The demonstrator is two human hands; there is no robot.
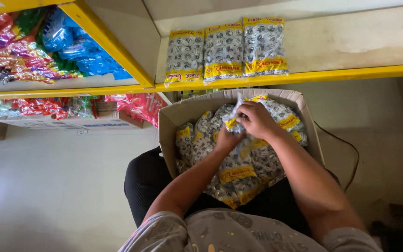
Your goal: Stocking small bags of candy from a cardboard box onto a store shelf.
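yellow shelf (304, 74), hands (246, 126) gripping boxed candy bag (239, 109)

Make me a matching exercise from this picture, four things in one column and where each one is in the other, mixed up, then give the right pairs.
Things:
1. three candy bags
2. blue packets
3. right hand
4. cardboard box

Places:
A. upper left shelf
B. on the person's lap
C. lying in a row on the shelf above the box
D. gripping a candy bag inside the box

Pairs: 1-C, 2-A, 3-D, 4-B
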